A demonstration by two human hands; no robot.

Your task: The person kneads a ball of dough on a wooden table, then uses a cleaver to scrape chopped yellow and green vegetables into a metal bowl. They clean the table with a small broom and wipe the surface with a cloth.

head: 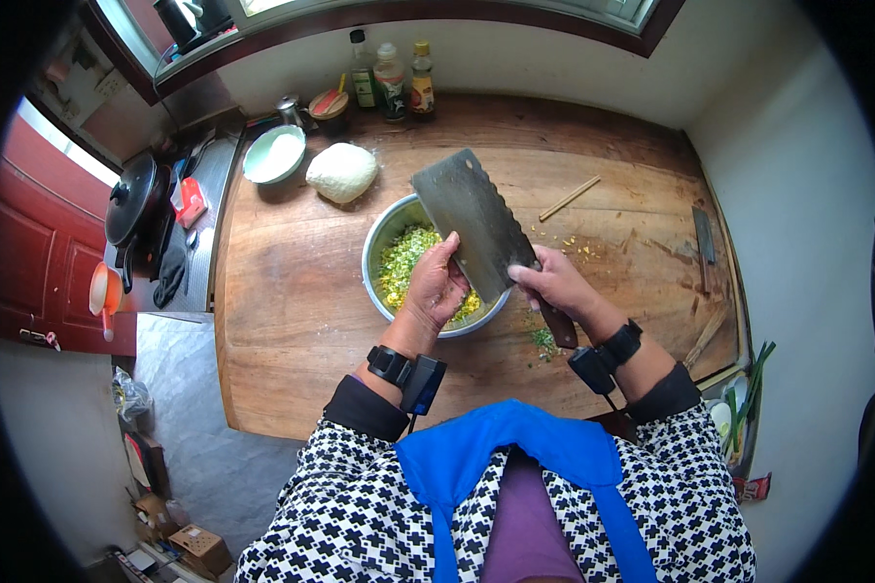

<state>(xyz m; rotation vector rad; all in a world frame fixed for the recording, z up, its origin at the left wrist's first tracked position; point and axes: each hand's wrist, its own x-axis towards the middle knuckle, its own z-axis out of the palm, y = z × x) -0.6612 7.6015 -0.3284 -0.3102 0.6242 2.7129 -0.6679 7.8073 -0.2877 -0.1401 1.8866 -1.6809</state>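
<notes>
A large metal cleaver is tilted over a metal mixing bowl. My right hand grips it where the dark handle meets the blade, its thumb on the flat side. At the blade's left edge is my left hand, palm turned up, thumb against the metal; its fingers pass partly out of sight behind the blade. Chopped green and yellow filling lies inside the bowl, partly hidden by my left hand and the cleaver. Small chopped green bits are scattered on the board below my right hand.
The wooden board carries a dough ball, a pale bowl of white powder, chopsticks and yellow crumbs. Bottles stand along the back wall. A dark flat bar lies far right; a lidded pan sits left.
</notes>
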